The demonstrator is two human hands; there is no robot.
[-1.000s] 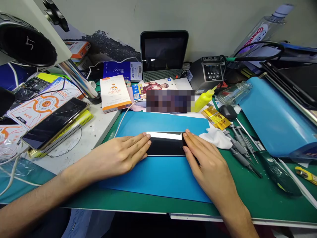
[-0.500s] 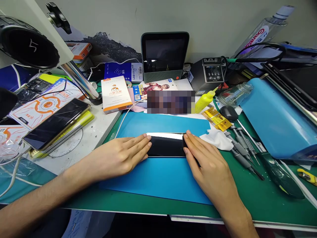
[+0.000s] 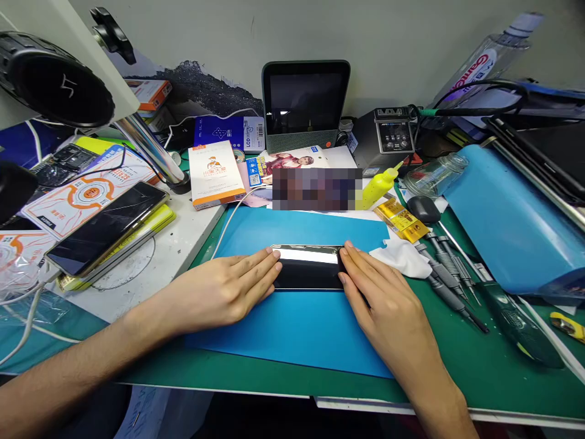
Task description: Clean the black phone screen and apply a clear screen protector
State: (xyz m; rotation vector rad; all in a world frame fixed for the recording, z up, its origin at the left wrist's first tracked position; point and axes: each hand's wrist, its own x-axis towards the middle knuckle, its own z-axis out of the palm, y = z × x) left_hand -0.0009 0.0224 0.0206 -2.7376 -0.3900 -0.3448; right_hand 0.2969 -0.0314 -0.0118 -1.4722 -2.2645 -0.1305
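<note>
A dark smartphone lies sideways on a blue mat, with a bright reflection across its glass. My left hand grips its left end, the fingers pressed together over the edge. Around the right end, the fingers of my right hand are closed, with the fingertips at the upper corner. Both ends of the phone are partly hidden under my hands. A crumpled white cloth lies just beyond my right hand.
Several screwdrivers and a green-black handled tool lie to the right. A yellow squeeze bottle and a white-orange box stand behind the mat. On the left, another phone rests on a yellow item beside a metal post.
The reflection on the phone's glass has shifted down from its top edge, so the phone seems slightly tilted. Both hands keep nearly the same place on it.
</note>
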